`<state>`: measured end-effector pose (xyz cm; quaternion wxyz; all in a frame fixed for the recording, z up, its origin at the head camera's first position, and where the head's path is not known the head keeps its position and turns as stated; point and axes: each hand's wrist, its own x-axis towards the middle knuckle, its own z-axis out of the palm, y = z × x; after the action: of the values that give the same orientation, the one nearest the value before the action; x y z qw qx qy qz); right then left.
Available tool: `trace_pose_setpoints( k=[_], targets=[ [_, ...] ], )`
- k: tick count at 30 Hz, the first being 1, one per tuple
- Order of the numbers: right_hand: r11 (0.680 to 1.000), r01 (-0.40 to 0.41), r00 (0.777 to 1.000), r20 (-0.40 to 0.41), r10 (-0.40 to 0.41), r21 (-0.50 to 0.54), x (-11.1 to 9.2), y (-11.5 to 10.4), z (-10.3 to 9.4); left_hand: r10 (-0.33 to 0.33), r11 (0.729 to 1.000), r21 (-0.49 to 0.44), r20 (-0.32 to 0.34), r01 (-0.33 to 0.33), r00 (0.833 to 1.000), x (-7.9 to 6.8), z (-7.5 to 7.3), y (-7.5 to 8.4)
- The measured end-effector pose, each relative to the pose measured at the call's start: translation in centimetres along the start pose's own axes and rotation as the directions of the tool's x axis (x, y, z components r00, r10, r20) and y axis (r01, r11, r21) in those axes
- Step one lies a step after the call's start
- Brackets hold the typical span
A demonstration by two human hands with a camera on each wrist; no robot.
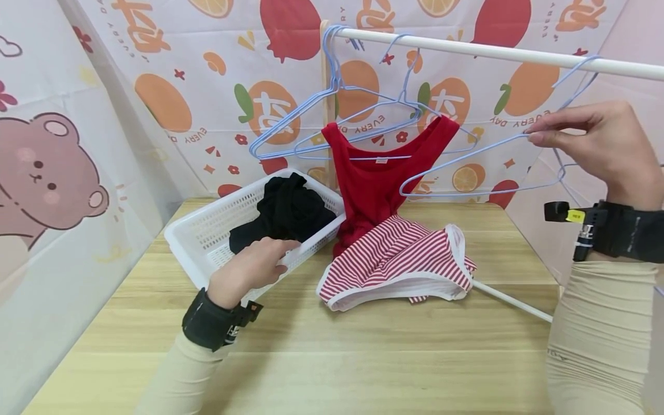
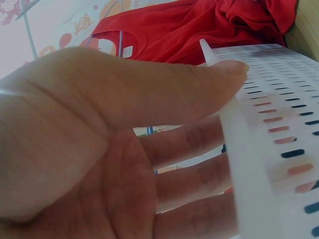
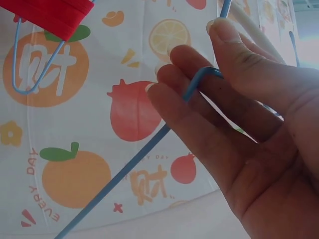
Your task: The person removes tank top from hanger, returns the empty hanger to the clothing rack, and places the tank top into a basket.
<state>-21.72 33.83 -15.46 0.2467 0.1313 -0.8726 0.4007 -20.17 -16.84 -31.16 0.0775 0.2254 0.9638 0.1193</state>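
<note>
My left hand [image 1: 251,266] grips the near long side of a white perforated basket [image 1: 316,245]; in the left wrist view the thumb [image 2: 199,89] lies over the rim, with the fingers behind the wall. A bundled black garment [image 1: 293,210] lies in the basket. At the right, my right hand [image 1: 602,138] pinches the sloping shoulder of a blue wire hanger [image 1: 456,195], which bears no garment and has its hook at the rail. Nearby, a red tank top [image 1: 373,184] hangs on another blue hanger. Red-and-white striped briefs [image 1: 394,259] with white edging lie below it.
A white rail [image 1: 493,53] crosses the upper right, joined to a wooden post [image 1: 329,109]. Several bare blue hangers [image 1: 295,124] hang at its left end. A white rod [image 1: 513,301] lies low on the wooden table [image 1: 363,369]. Fruit-printed cloth [image 1: 218,92] stands behind.
</note>
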Motion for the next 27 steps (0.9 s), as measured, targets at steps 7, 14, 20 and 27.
trace_pose_setpoints(
  k=[7, 14, 20, 27],
  targets=[
    [0.999, 0.010, 1.000, -0.028, -0.009, 0.053, -0.8, -0.1, 0.1, 0.000, 1.000, -0.009, -0.003, 0.000, 1.000, 0.0, 0.0, 0.0],
    [1.000, -0.003, 0.997, -0.080, 0.001, -0.018, -1.5, 0.0, 0.2, -0.009, 1.000, -0.009, 0.000, 0.009, 1.000, 0.0, 0.0, -0.1],
    [0.998, 0.024, 0.992, -0.125, -0.031, -0.055, -2.2, -0.1, -0.1, -0.008, 1.000, -0.013, 0.005, 0.008, 1.000, 0.0, -0.1, 0.0],
    [0.983, -0.052, 0.992, -0.119, 0.031, -0.179, -3.6, 0.2, -0.5, -0.017, 1.000, -0.006, 0.006, 0.017, 1.000, 0.0, 0.0, 0.0]
  ],
)
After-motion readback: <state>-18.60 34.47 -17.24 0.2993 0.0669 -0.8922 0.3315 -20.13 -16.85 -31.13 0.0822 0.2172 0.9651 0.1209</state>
